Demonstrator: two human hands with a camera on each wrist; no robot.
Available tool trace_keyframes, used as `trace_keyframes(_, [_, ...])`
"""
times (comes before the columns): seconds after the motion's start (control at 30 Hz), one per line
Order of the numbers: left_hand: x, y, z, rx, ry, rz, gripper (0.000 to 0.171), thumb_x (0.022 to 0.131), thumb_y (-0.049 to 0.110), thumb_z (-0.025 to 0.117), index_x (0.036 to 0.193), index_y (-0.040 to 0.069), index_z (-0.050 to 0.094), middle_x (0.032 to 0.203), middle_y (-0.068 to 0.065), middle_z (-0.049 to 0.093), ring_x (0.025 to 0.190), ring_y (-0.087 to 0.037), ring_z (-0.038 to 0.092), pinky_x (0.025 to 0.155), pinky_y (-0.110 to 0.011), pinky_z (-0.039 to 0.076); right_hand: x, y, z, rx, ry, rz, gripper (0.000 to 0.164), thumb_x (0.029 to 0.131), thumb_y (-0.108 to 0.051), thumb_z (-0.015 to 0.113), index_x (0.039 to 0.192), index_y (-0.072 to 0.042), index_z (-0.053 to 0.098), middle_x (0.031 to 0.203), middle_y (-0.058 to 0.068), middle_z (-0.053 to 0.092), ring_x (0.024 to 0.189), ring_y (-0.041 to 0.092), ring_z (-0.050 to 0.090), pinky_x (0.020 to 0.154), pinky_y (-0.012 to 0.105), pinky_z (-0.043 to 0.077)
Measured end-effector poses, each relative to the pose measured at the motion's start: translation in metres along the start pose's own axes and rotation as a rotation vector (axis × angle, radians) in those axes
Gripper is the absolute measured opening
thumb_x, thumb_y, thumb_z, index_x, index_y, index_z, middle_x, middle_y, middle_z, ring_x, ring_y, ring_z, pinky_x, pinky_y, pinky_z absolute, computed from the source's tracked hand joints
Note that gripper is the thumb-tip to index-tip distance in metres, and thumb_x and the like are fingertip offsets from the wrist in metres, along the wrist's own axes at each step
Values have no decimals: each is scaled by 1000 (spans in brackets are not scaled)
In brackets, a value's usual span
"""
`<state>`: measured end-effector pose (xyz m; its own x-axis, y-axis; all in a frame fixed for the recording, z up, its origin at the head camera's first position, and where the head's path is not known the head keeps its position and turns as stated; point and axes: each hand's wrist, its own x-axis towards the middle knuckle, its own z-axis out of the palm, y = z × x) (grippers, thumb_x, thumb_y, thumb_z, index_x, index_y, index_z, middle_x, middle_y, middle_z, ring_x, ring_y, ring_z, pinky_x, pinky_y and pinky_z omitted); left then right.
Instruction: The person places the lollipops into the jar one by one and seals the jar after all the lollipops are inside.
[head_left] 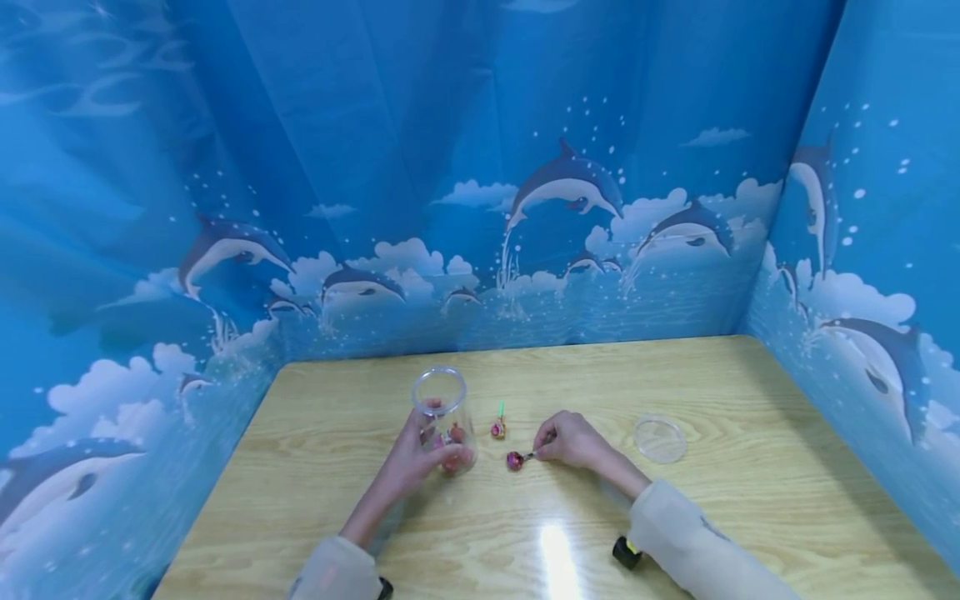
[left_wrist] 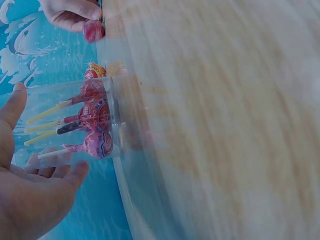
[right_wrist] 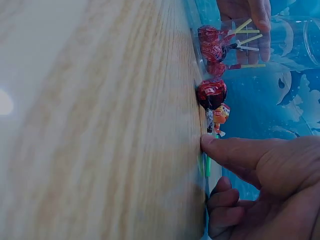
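Observation:
My left hand [head_left: 412, 462] grips a clear plastic jar [head_left: 467, 421] that stands upright and uncapped on the table, thumb on one side and fingers round the other. Several wrapped lollipops [left_wrist: 95, 117], heads down and sticks up, lie in its bottom. To the right, my right hand [head_left: 573, 439] pinches the stick end of a dark red lollipop [head_left: 514, 461], whose head points toward the jar, low at the tabletop. Between jar and hand lies another lollipop [head_left: 498, 429] with an orange-yellow wrapper and a green stick. In the right wrist view my thumb hides the dark red one's stick.
A round clear lid [head_left: 660, 439] lies flat on the wood-grain table [head_left: 337, 433], right of my right hand. Blue curtains [head_left: 420, 167] printed with dolphins hang behind the table and along both sides.

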<state>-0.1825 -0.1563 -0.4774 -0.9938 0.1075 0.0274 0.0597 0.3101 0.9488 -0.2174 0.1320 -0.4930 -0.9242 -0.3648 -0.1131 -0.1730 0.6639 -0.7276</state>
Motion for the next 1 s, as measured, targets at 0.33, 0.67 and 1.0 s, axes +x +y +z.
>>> trace_keyframes(0.33, [1,-4,0,-16,-2,11,82,81,6,87,147,2,40,152,-30,44,136,-52,46,107,-58,47,-11,13,-13,307,37,89,5,93,-7,75,91,-4,78,74,5,69,62,13,56,54,22,47])
trace_keyframes(0.67, [3,-3,1,-16,-2,16,78,81,3,85,146,1,41,147,-27,49,117,-39,61,93,-43,55,-28,7,-34,656,86,171,21,99,-10,69,109,9,71,94,19,70,74,15,64,69,29,59])
trace_keyframes(1.0, [2,-4,0,-10,-5,14,81,81,7,87,147,1,40,153,-31,43,142,-53,37,114,-61,38,-35,-9,-61,737,110,171,20,102,-9,64,111,8,71,100,17,70,80,15,64,75,31,59])
